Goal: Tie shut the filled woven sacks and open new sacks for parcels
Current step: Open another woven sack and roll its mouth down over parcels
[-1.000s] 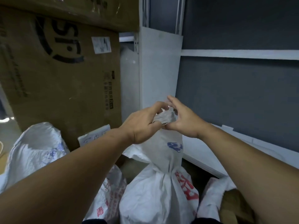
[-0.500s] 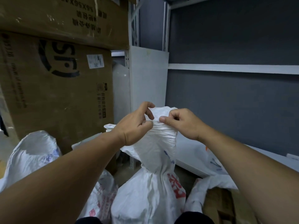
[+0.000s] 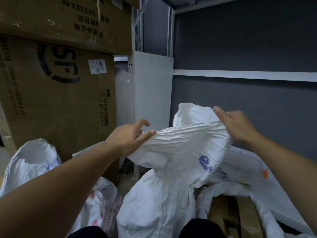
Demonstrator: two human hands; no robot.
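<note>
A filled white woven sack [image 3: 159, 203] with blue and red print stands in front of me, its neck bunched above the bulging body. The loose top of the sack [image 3: 185, 141] is stretched sideways between my hands. My left hand [image 3: 130, 136] pinches the left end of the wrinkled mouth between thumb and fingers. My right hand [image 3: 235, 124] grips the right end, with the fabric bunched under its fingers and a flap rising behind it.
Large stacked cardboard boxes [image 3: 56, 93] fill the left. Another filled white sack [image 3: 29, 162] stands at far left, and one with red print [image 3: 103, 208] lies under my left arm. A white shelf frame [image 3: 240, 75] and grey wall are behind. An open sack with cardboard [image 3: 240, 212] lies at right.
My hands, close together on the bunched sack top a second ago, have moved apart sideways and stretched the sack's mouth wide between them.
</note>
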